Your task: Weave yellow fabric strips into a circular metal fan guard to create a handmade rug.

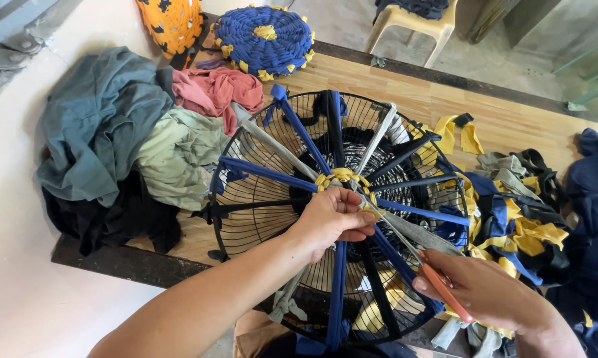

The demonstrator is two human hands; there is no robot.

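Round black wire fan guard [246, 192] flat on a wooden board, with blue, black and grey cloth strips [266, 174] tied across like spokes. Yellow woven ring [342, 178] right at the middle of the guard. Left hand [328, 219] just below that ring, fingers pinched narrow on the yellow strip. Right hand [488, 292] at the guard's lower right edge, closed around orange-handled scissors [411, 248], blades pointing up at the ring. Pile of clothes [126, 146] left of the guard. Heap of yellow and blue scraps [517, 229] right of the guard. 2 finished round mats [266, 40] above the guard.
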